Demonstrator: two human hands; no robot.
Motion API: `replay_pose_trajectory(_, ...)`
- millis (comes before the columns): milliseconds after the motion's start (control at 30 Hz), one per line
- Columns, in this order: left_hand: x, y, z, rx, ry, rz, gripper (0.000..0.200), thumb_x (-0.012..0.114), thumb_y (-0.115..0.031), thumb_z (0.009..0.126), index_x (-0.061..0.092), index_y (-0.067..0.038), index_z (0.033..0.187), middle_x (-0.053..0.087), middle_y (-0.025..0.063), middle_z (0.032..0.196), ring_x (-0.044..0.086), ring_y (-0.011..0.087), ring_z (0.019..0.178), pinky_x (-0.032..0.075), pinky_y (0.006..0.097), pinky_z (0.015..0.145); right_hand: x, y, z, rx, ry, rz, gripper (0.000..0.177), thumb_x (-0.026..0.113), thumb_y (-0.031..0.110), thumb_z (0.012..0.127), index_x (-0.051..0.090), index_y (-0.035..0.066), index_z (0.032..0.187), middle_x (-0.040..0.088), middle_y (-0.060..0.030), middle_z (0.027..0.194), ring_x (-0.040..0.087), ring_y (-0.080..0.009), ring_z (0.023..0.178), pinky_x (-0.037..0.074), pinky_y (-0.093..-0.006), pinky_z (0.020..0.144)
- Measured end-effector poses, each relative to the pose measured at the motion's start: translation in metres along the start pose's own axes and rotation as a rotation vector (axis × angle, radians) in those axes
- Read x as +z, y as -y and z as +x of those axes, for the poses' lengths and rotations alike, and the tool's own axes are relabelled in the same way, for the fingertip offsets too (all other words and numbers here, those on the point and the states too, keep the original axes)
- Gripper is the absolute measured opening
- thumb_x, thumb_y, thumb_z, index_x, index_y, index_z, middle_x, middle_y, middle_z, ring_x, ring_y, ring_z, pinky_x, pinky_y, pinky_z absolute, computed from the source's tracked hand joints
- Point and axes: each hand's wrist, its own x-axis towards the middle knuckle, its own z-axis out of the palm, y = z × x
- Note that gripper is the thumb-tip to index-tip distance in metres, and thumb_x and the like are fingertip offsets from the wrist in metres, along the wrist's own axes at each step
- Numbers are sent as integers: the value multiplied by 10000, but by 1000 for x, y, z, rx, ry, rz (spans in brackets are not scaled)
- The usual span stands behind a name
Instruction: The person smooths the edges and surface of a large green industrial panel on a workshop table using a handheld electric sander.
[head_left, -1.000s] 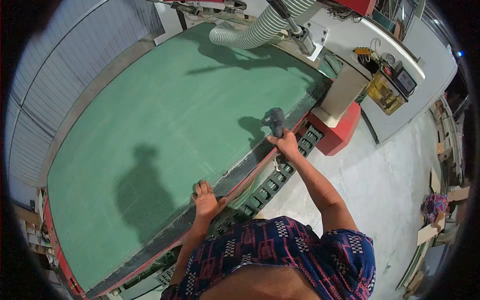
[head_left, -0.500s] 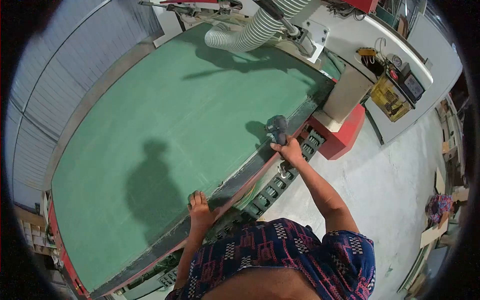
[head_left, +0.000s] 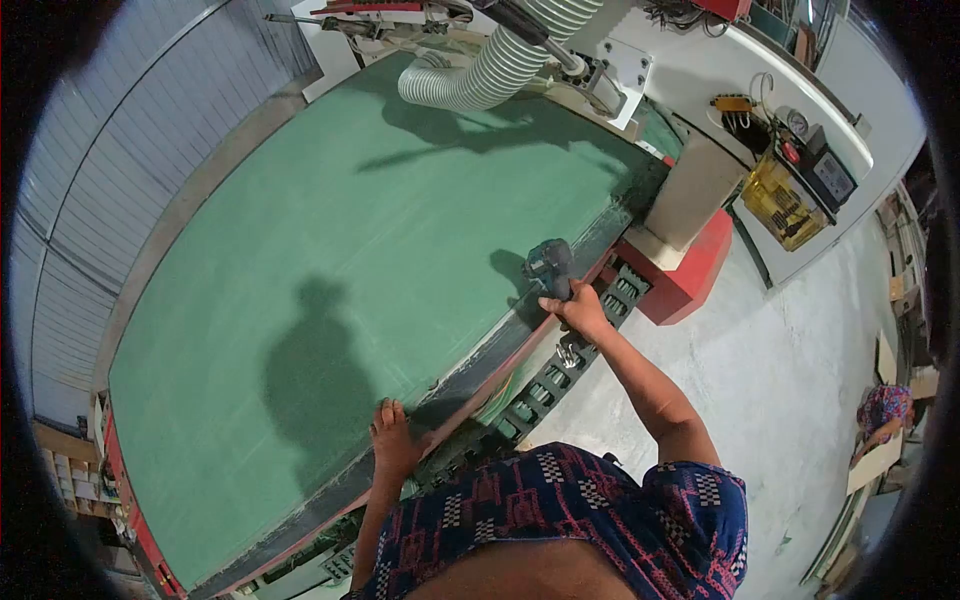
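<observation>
**Both hands at the near edge of the green panel**

My R hand (head_left: 577,312) is out at approx. 1 o'clock from my chest, arm nearly straight. It's closed tight round the handle of a grey power tool (head_left: 549,264). The tool stands up out of my fist, w/ its head at about 11 o'clock from my knuckles. It sits over the dark near edge of the green panel (head_left: 330,230). Can't tell if its tip touches the panel, as the tool body hides that.

My L hand (head_left: 392,442) is closer in, at approx. 11 o'clock from my chest. It lies flat, palm down, on that same dark edge w/ fingers stretched out, holding nothing. The two hands are well apart along the edge.

My shadow (head_left: 315,375) falls on the panel at 11 o'clock from the L hand.

A black cable chain (head_left: 545,372) runs just below the edge, between the hands and on the floor side. The red machine base (head_left: 685,268) is at 2 o'clock from the R hand, near it. A ribbed hose (head_left: 500,65) hangs over the panel's far end at 12 o'clock. A yellow tank (head_left: 783,200) is mounted at 2 o'clock, w/ a control box (head_left: 832,178) just beside it.

A corrugated wall (head_left: 110,160) is at 10 o'clock. Another person (head_left: 880,410) in patterned clothes is far off at 3 o'clock on the concrete floor (head_left: 790,400).
</observation>
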Motion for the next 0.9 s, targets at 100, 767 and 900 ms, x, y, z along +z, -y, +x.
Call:
replay_pose_trajectory(100, 0, 2, -1, 17, -10, 10, 857, 697, -403, 681, 263, 13, 1292, 233, 175, 1344, 226, 362, 1262, 290, 560, 947, -7, -12, 16, -6, -29, 59, 443, 760, 251, 671, 535, -31, 928, 567, -81, 657, 531, -153, 473, 432, -295, 425)
replay_pose_trajectory(767, -13, -7, 4, -83, 95, 40, 841, 687, -403, 681, 298, 15, 1299, 271, 178, 1334, 245, 381, 1252, 265, 520, 991, -95, -6, 144, -76, -476, -2, 241, 704, 137, 702, 583, -12, 849, 577, -34, 678, 516, -125, 572, 415, -287, 544)
replay_pose_trajectory(900, -18, -9, 5, -77, 110, 13, 822, 688, -398, 683, 307, 11, 1287, 276, 181, 1329, 241, 383, 1255, 269, 517, 990, -92, -7, 143, -84, -509, -70, 261, 701, 149, 704, 598, -19, 876, 599, -47, 716, 541, -140, 617, 431, -293, 591)
